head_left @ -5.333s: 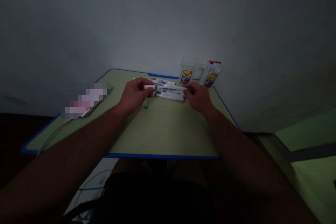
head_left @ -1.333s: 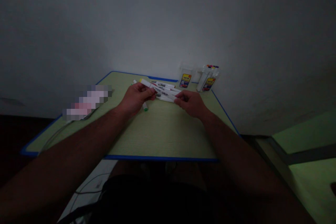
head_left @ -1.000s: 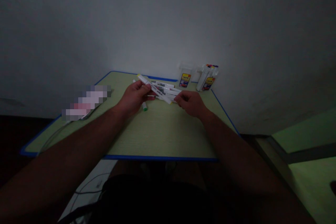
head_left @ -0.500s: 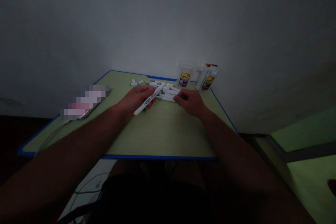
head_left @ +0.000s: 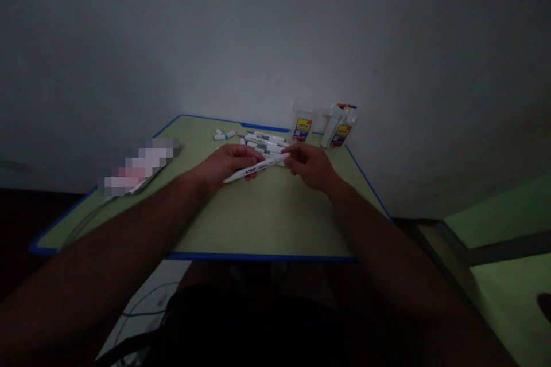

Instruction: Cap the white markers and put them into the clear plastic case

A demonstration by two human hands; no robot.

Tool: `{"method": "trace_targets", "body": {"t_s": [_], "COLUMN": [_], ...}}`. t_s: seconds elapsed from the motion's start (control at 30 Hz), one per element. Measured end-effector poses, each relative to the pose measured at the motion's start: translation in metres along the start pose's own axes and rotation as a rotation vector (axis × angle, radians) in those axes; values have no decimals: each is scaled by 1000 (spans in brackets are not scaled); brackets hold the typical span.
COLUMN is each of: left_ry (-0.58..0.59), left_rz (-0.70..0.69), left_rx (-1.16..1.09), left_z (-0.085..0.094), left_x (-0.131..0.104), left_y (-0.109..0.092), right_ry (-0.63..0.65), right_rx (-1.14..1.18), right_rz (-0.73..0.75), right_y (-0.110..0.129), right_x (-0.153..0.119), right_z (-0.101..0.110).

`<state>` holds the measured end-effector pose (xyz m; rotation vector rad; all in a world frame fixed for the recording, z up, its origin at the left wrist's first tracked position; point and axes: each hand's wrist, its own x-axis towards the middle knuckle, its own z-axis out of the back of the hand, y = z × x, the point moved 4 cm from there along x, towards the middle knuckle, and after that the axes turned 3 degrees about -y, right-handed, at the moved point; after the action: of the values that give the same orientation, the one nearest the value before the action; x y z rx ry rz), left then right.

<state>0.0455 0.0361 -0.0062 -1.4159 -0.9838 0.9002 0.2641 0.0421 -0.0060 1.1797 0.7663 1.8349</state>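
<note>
A white marker with yellow ends [head_left: 253,169] is held above the table, slanting up toward the right. My left hand [head_left: 230,163] grips its barrel between thumb and fingers. At the marker's right end, the fingers of my right hand [head_left: 310,165] close on the yellow-tipped cap. Just behind both hands lies a pile of white markers [head_left: 263,140], partly covered by the fingers. A couple of loose caps [head_left: 224,136], one with a green end, rest to the left of the pile.
A clear plastic case [head_left: 303,120] stands at the back, and a second case with several markers [head_left: 340,126] stands to its right. On the left lies a blurred-out flat device [head_left: 140,167] with a cable. The table [head_left: 267,221] has a blue edge and meets the wall behind.
The yellow-ended marker has swung flatter, its upper end moving right and down to my right hand. My right hand has gone from the pile's markers to this marker's cap.
</note>
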Motion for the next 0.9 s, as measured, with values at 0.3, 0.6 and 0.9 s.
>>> {"method": "trace_targets", "body": {"t_s": [0.3,0.6,0.9], "left_ry": [-309,-342,-381], "left_rz": [-57,-117,-143], "left_rx": [-161,-196,-189], "left_z": [18,22,24], "left_x": [5,6,4], "left_y": [-3,-4,-6], "right_ry": [-121,-148,-177], "right_rx": [-53,-60,-63], "right_rz": [9,-29,-25], "right_y": [-6,-11,-11], "right_x": [5,6,6], "right_z": [13,17,20]}}
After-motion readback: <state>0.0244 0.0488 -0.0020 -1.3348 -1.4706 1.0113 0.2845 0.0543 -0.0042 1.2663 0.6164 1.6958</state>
